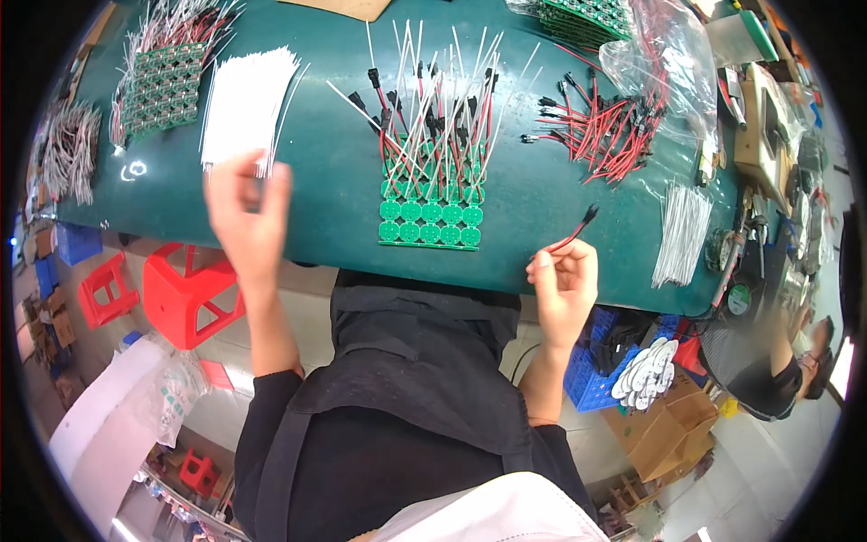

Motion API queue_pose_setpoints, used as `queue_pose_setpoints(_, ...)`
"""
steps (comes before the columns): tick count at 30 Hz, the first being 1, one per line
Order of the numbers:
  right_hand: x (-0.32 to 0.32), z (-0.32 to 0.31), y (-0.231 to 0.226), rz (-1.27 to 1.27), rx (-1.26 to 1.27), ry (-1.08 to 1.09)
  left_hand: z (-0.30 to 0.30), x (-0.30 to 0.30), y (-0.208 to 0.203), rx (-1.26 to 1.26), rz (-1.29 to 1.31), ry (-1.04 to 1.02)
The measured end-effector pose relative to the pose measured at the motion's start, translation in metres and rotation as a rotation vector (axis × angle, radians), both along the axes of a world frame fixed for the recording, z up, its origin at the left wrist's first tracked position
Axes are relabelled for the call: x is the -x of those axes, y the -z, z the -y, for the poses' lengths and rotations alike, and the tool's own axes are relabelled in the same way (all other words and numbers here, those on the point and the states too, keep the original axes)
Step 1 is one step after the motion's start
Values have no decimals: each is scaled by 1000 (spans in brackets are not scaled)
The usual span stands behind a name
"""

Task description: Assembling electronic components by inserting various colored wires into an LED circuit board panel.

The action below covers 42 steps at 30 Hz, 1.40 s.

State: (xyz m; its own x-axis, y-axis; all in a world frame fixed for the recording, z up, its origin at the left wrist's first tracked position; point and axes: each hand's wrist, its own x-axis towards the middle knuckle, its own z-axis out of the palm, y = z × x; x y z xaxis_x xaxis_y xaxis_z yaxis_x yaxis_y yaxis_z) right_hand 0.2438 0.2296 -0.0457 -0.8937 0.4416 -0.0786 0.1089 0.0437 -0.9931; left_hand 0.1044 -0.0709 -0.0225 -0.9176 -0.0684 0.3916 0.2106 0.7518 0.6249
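My right hand point(567, 287) pinches a short red and black connector cable point(573, 237) between thumb and fingers, its black plug pointing up and away. My left hand point(248, 221) is blurred by motion at the near end of a stack of white wires point(248, 99); whether its fingers hold one does not show. Between the hands lies a panel of round green circuit boards point(430, 226). Its far rows carry several red and black cables with black plugs and thin white wires, standing up and leaning away.
A pile of connector cables point(614, 131) lies at the right, near a clear plastic bag point(673, 77) and a bundle of white wires point(683, 237). Wired board panels point(163, 86) sit at the far left. Red stools point(185, 294) and a blue crate point(591, 375) stand below the green table point(334, 208). Another person sits at right.
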Motion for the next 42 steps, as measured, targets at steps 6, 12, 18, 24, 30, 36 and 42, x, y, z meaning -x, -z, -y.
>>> queue_pose_setpoints(6,24,29,-12,-307,-811,-206,-110,-58,1,-584,416,695)
queue_pose_setpoints(12,36,23,-9,-368,-869,-214,-108,-54,16,-693,521,678)
queue_pose_setpoints(18,35,15,1,-449,-917,-285,-114,-56,18,-763,604,626)
queue_pose_setpoints(24,57,-36,-7,113,-984,-41,-123,-48,26,-442,345,505)
queue_pose_setpoints(30,70,-74,5,357,-1215,81,-127,-49,31,-307,278,548)
queue_pose_setpoints(36,72,-72,10,376,-1228,74,-129,-50,32,-312,238,529)
queue_pose_setpoints(42,74,-66,12,229,-1267,47,-129,-52,41,-268,119,532)
